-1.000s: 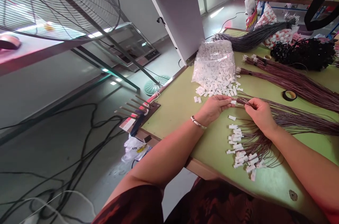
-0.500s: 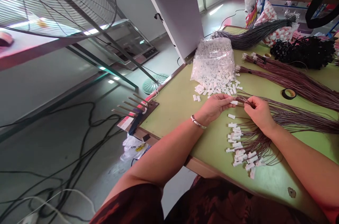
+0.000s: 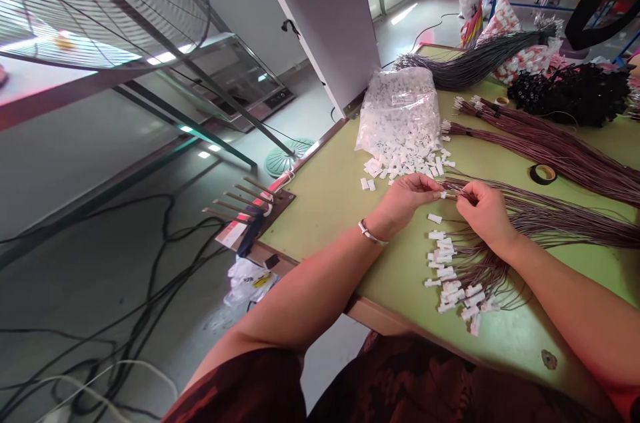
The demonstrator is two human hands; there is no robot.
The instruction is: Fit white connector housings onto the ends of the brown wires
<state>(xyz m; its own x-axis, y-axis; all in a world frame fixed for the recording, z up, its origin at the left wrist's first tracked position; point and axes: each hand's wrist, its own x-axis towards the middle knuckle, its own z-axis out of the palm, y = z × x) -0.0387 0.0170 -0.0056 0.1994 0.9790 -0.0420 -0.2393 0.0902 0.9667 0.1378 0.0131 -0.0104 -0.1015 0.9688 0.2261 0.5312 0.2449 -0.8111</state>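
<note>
Pinched between the fingertips of the left hand (image 3: 407,200) is a small white connector (image 3: 443,194); the right hand (image 3: 483,210) grips a thin brown wire (image 3: 457,196) whose end meets it, both just above the green table (image 3: 325,210). Nearest the person, a cluster of finished wires with white connectors (image 3: 457,276) lies fanned out. Beyond the hands, many bare brown wires (image 3: 575,223) remain, and loose connectors spill from a plastic bag (image 3: 400,113), so I judge most of the work is left. Farther bundles (image 3: 540,143) and black parts (image 3: 575,93) wait. Whether the wire is fully seated is too small to tell.
</note>
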